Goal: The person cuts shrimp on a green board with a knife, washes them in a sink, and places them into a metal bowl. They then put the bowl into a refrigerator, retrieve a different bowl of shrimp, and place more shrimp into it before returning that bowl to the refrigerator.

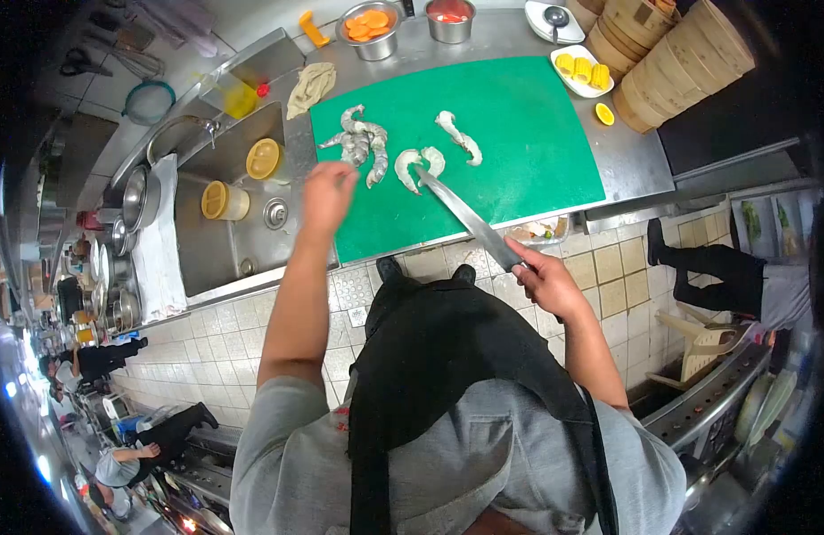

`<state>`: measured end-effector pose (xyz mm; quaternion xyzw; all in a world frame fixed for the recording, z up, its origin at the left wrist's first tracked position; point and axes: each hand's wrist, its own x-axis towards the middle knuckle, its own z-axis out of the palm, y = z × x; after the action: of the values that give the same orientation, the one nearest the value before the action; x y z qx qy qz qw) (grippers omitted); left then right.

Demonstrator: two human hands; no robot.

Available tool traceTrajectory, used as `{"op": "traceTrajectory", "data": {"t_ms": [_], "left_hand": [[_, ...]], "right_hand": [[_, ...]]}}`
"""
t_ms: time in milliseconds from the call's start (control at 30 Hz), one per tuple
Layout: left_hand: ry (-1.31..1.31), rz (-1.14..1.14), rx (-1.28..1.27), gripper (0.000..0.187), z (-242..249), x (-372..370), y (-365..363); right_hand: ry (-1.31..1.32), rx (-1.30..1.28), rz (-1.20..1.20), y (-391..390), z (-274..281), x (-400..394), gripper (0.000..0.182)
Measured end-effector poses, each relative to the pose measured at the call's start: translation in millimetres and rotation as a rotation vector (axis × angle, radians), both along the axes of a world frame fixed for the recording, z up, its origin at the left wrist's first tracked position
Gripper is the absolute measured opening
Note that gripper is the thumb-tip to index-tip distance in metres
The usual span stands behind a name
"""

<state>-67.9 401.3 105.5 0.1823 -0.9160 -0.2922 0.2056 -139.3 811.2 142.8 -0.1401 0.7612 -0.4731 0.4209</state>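
Several raw shrimp (363,143) are lying on the green board (528,134). They are looking soft, wet and slippery, so pinching one by its fat middle seems best. The left hand (327,192) is reaching for them, fingers loosely apart. The right hand (541,276) is gripping the long knife (470,218) tight.

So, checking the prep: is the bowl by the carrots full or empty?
Partly full: the steel bowl holds something red near its rim.
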Motion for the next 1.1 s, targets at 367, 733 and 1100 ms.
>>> {"op": "traceTrajectory", "data": {"t_ms": [367, 733, 1100], "left_hand": [[-0.398, -0.216, -0.155, 0.018, -10.5, -103.7, 34.3], [-0.289, -0.193, -0.049, 0.011, -19.9, -95.1, 31.8], [-0.09, -0.127, 0.355, 0.014, -7.2, -70.9, 32.8]], "right_hand": [[-0.01, 0.02, -0.107, 13.0, 4.2, 17.7, 0.051], [-0.046, 0.0, -0.172, 11.5, 0.7, 26.5, 0.051], [-0.014, 0.01, -0.073, -9.3, -2.6, 8.3, 0.051]]}}
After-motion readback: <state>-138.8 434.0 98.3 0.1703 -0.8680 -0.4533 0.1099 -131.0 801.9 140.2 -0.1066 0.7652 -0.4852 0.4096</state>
